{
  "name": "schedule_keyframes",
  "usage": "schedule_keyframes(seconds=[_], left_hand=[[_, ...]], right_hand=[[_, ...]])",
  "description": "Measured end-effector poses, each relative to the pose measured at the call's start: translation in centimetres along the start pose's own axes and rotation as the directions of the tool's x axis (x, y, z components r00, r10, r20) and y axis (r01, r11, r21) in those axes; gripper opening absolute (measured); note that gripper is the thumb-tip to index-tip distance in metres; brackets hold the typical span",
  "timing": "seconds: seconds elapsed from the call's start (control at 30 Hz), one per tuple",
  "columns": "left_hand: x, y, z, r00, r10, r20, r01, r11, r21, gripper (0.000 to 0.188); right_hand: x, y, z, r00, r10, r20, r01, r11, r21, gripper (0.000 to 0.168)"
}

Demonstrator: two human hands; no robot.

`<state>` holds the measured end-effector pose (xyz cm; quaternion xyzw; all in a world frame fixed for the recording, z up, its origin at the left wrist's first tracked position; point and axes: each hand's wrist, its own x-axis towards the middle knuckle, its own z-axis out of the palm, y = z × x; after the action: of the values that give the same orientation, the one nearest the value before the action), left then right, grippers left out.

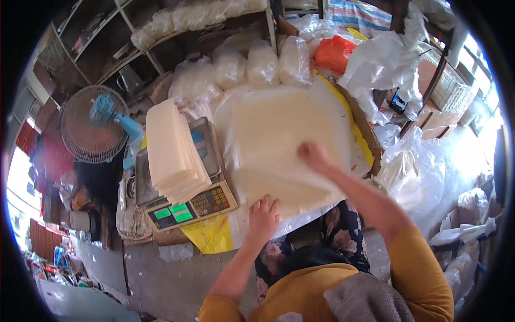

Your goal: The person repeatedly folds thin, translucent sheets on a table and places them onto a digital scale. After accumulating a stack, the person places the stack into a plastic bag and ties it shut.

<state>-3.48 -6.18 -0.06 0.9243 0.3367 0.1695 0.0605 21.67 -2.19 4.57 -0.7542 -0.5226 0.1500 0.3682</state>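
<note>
A large, thin cream-coloured sheet (281, 124) lies spread on the plastic-covered table before me. My left hand (264, 217) rests on its near left edge, fingers spread and flat. Over the right part of the sheet is my right hand (312, 155), blurred, with its fingers curled in; whether it touches the sheet or pinches anything cannot be told. Left of the sheet, a stack of folded cream sheets (171, 153) lies on the metal pan of a digital scale (193, 207) with a lit green display and a keypad.
Filled clear plastic bags (261, 64) line the table's back edge, beside a red plastic bag (334, 53). A blue fan (96, 122) stands at the left. Shelving (149, 50) rises behind. Plastic bags (414, 169) hang or lie at the right, near a white crate (452, 88).
</note>
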Motion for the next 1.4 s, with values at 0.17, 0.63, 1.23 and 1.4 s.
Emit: schedule_keyframes(seconds=[0.17,0.63,1.23,1.4], left_hand=[[-0.7,-0.1,0.0,1.0,-0.023,0.013,0.022,0.999,0.048,0.052],[1.0,-2.8,-1.5,0.987,0.013,-0.16,-0.059,0.957,-0.284,0.048],[5.2,-3.8,0.3,0.904,-0.341,-0.259,0.338,0.939,-0.056,0.06],[5.0,-1.5,1.5,0.968,-0.22,0.125,0.212,0.975,0.071,0.064]], right_hand=[[3.3,-16.4,-16.5,0.645,-0.54,-0.541,0.625,0.78,-0.035,0.008],[-14.0,-3.4,-6.6,0.802,-0.511,0.308,0.5,0.857,0.121,0.018],[-2.0,9.1,-2.5,0.976,0.181,-0.122,-0.181,0.983,0.012,0.023],[-1.6,9.3,-2.1,0.976,0.171,-0.137,-0.182,0.981,-0.067,0.034]])
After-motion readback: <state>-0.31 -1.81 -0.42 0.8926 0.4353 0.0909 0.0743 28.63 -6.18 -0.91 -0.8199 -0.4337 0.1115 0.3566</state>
